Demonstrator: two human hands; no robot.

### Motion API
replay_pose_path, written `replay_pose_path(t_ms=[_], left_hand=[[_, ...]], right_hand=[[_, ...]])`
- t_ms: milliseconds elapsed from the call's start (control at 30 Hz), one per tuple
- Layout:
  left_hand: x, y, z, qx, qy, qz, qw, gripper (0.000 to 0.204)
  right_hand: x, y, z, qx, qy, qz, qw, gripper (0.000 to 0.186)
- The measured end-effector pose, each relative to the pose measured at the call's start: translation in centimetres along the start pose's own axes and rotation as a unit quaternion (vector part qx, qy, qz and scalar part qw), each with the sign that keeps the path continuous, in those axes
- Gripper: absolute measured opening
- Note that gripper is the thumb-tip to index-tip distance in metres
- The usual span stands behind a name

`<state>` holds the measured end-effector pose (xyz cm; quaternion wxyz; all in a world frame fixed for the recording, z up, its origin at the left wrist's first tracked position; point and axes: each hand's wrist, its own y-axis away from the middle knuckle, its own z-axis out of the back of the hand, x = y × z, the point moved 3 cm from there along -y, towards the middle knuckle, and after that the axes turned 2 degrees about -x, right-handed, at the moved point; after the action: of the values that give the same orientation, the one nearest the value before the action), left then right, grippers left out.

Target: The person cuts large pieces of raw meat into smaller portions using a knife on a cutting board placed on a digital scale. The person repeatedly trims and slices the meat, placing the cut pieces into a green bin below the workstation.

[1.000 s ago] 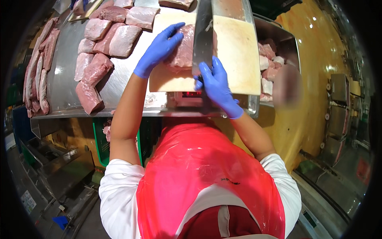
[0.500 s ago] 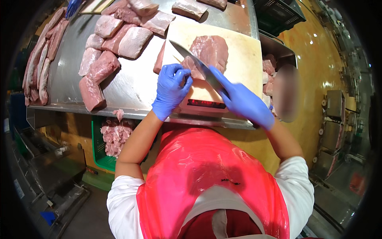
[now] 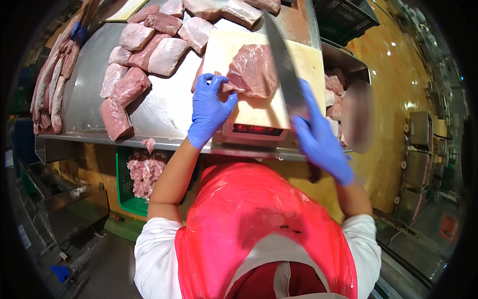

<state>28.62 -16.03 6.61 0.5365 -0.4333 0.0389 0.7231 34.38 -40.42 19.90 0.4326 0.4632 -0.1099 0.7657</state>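
A pale red slab of raw meat point(image 3: 254, 70) lies on the white cutting board point(image 3: 309, 60). Its lower left edge is pinched by my left hand point(image 3: 210, 110), in a blue glove, and a thin flap stretches from there to the slab. My right hand point(image 3: 322, 144), gloved too and slightly smeared by motion, is closed around a knife point(image 3: 284, 62). The long blade points away from me and rises over the right part of the board, apart from the slab. Most of the knife's handle is hidden by the hand.
Several meat pieces point(image 3: 169, 54) cover the steel table left of the board. A green crate point(image 3: 122, 184) of trimmings sits below the table's edge. On the right stand a steel tub point(image 3: 367, 65) with meat and a dark crate point(image 3: 343, 22). Another person's gloved hand point(image 3: 79, 32) touches long strips at far left.
The knife has come off the slab and swung to the right with my right hand. The slab has shifted slightly left, its edge drawn out by my left hand. Another person's hand has come lower.
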Motion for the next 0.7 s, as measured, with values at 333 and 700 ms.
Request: replay_pose_path(t_ms=[333,700], left_hand=[[2.3,-1.3,0.5,0.029,-0.025,-0.099,0.994,0.037],[8.3,-5.8,2.8,0.16,0.292,0.096,0.938,0.022]], right_hand=[[-1.0,-2.1,-7.1,0.078,0.333,0.09,0.935,0.085],[-1.7,7.3,-0.9,0.07,0.213,0.002,0.974,0.08]])
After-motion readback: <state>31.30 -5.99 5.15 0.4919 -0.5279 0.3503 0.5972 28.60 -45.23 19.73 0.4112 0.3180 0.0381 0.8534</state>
